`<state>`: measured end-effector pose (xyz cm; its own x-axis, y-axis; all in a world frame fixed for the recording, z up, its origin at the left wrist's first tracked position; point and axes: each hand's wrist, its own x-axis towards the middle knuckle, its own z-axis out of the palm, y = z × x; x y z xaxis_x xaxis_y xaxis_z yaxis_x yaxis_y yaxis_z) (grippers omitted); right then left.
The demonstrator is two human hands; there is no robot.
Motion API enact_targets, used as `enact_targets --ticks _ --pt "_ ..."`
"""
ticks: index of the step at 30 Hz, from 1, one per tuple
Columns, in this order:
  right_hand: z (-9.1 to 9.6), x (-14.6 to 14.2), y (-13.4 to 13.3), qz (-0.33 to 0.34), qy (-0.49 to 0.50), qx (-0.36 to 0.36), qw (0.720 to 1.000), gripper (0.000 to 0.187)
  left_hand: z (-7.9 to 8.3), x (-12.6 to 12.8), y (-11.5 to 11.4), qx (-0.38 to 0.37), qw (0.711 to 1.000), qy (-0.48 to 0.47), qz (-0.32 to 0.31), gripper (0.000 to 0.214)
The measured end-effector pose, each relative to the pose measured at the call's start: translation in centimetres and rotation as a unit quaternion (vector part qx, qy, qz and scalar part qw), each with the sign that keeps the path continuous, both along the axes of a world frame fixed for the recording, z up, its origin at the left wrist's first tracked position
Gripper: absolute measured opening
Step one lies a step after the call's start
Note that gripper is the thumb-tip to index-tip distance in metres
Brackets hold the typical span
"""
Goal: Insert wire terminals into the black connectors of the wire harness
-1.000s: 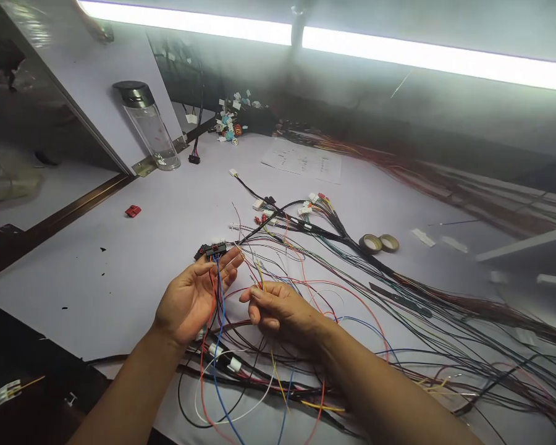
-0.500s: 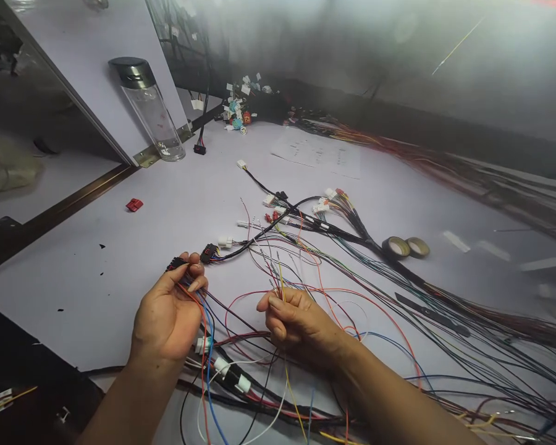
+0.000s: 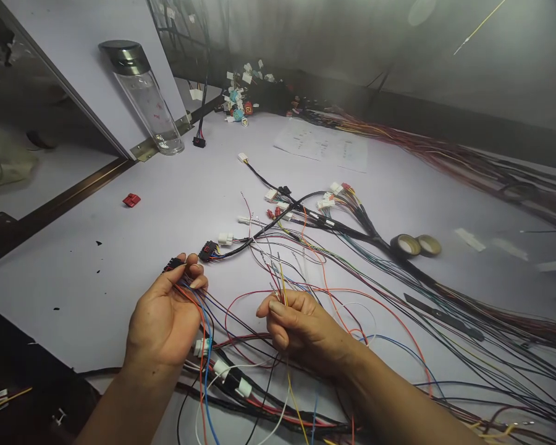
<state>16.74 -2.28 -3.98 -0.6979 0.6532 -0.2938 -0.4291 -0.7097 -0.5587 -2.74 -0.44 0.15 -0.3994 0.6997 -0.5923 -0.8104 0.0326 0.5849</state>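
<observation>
My left hand (image 3: 167,318) pinches a small black connector (image 3: 175,264) between thumb and fingertips, with red, blue and dark wires running from it across the palm. My right hand (image 3: 301,327) is closed on a few thin loose wires (image 3: 282,285), a yellow one among them, whose bare ends stick up above the fingers. Both hands hover just above a white table (image 3: 97,272) strewn with a many-coloured wire harness (image 3: 352,247). A second black connector (image 3: 208,250) with a white plug beside it lies just beyond my left fingertips.
A clear bottle with a dark cap (image 3: 143,93) stands at the back left. A small red clip (image 3: 131,199) lies left of the harness. Two tape rolls (image 3: 414,245) sit on the right. A printed sheet (image 3: 324,143) and a heap of connectors (image 3: 243,105) lie at the back.
My left hand drew back toward me and closed on the black connector, leaving the other connector on the table. The right hand kept its pinch on the wires. The view tilted down.
</observation>
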Motion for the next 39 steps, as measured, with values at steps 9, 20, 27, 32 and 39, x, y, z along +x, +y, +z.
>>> enact_targets --ticks 9,20,27,32,39 --pt "-0.1 0.1 0.1 0.010 -0.006 0.006 1.000 0.023 -0.2 -0.1 0.0 0.004 1.000 -0.001 -0.004 0.021" --pt "-0.1 0.0 0.1 0.012 -0.002 0.008 1.000 0.026 -0.2 -0.1 0.0 0.000 1.000 0.014 -0.017 0.023" --pt "0.0 -0.1 0.3 0.016 -0.025 0.019 0.999 0.032 0.9 1.3 -0.1 -0.011 0.995 0.038 -0.097 0.023" --pt "-0.1 0.0 0.3 0.018 -0.028 0.025 0.999 0.033 1.1 2.1 -0.7 -0.017 0.981 0.080 -0.177 0.022" --pt "-0.1 -0.2 0.4 0.025 -0.010 0.026 0.999 0.038 0.1 2.3 -1.8 -0.009 0.935 0.162 -0.316 0.037"
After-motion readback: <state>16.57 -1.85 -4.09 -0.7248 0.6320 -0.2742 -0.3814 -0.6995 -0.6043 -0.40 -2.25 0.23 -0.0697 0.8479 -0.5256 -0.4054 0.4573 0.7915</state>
